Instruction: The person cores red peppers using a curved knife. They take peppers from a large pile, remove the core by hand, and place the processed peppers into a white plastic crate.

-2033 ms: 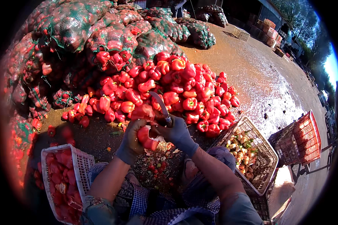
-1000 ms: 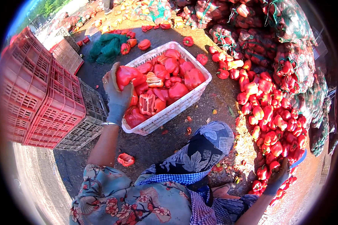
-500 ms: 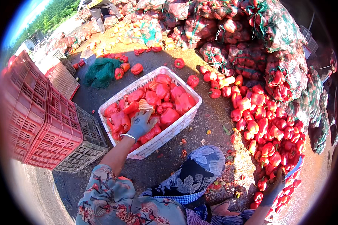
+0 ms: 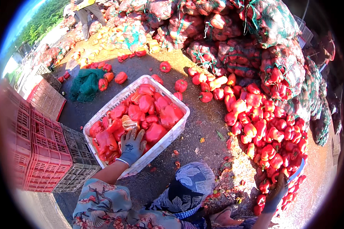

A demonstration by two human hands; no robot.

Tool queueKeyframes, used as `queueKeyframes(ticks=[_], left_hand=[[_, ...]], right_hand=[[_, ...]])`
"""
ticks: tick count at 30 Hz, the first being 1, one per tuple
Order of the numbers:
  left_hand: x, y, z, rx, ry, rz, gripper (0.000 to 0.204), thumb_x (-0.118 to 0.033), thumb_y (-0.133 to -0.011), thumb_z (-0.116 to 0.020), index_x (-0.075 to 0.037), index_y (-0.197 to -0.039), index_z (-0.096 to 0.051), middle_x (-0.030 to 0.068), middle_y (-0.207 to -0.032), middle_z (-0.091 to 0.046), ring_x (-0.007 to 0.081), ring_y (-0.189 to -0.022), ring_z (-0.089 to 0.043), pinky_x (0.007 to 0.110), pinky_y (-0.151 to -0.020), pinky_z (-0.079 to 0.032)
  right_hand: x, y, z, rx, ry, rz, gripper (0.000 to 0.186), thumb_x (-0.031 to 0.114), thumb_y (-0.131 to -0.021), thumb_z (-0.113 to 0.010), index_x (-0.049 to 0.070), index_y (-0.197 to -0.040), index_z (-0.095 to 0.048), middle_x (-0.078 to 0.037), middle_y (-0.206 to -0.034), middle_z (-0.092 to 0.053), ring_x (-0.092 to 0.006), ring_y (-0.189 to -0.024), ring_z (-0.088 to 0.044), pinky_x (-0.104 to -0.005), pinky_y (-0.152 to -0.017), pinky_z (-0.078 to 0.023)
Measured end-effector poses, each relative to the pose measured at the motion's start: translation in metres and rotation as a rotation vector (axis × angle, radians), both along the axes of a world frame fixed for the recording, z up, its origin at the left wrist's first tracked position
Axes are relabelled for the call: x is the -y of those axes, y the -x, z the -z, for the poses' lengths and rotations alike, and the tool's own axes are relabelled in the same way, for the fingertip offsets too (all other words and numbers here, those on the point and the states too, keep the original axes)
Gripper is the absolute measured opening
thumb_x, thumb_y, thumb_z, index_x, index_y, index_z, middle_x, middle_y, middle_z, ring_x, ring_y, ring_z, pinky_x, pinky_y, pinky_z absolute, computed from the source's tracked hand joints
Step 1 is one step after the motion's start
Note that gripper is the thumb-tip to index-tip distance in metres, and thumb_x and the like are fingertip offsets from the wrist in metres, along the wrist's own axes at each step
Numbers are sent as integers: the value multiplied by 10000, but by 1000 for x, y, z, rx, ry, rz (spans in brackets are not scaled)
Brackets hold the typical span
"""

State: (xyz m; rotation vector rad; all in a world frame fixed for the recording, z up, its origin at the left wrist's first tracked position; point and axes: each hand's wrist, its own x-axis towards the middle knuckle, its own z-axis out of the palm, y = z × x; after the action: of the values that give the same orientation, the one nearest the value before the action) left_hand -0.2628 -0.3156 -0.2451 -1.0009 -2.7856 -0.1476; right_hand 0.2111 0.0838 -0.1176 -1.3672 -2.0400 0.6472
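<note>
My left hand (image 4: 132, 148), in a grey glove, lies palm down with fingers spread on red bell peppers (image 4: 147, 103) that fill a white plastic crate (image 4: 177, 129). Just beyond its fingertips a pepper piece (image 4: 129, 123) shows its pale, ribbed inside. At the lower right my gloved right hand (image 4: 276, 195) is closed on a knife, its curved pale blade (image 4: 296, 171) pointing up and away. The handle is hidden in the hand. That hand is beside a large heap of red peppers (image 4: 271, 133); whether it touches them I cannot tell.
Red crates (image 4: 47, 152) and a dark crate (image 4: 78, 156) are stacked at the left. Green netting (image 4: 85, 84) lies beyond the white crate among loose peppers. Net sacks of peppers (image 4: 237, 53) are piled at the far right. Another person (image 4: 88, 13) stands at the far left.
The view has turned, so the crate appears farther left. My left hand has drawn back slightly from the pale pepper piece, uncovering more of it. My right hand keeps hold of the knife beside the heap.
</note>
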Motion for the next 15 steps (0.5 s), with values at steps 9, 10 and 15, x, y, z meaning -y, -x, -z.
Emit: queueKeyframes(ticks=[9,10,15], left_hand=[[6,1,20,-58,69,-99,556,-348,-901,-571,-173,-1424,-501,183,-1469,-432,383,-1264,-458,567,-1036,-345],[-1,4,24,40,10,-28,573,-352,-912,-563,-163,-1446,-475,200,-1493,-408,401,-1300,-436,575,-1061,-325],[30,28,31,243,58,47,606,-366,-947,-543,-88,-1472,-423,272,-1499,-378,443,-1362,-394,553,-1107,-309]], right_hand=[[14,24,-40,-859,429,244,199,246,-927,-692,58,-883,-648,17,-568,-483,-76,-435,-438,-251,-404,-377],[17,6,-43,-874,408,260,198,243,-925,-695,56,-878,-649,18,-559,-478,-78,-424,-430,-251,-400,-376],[24,-27,-42,-950,475,399,214,246,-895,-728,45,-877,-656,5,-538,-491,-109,-391,-442,-261,-374,-378]])
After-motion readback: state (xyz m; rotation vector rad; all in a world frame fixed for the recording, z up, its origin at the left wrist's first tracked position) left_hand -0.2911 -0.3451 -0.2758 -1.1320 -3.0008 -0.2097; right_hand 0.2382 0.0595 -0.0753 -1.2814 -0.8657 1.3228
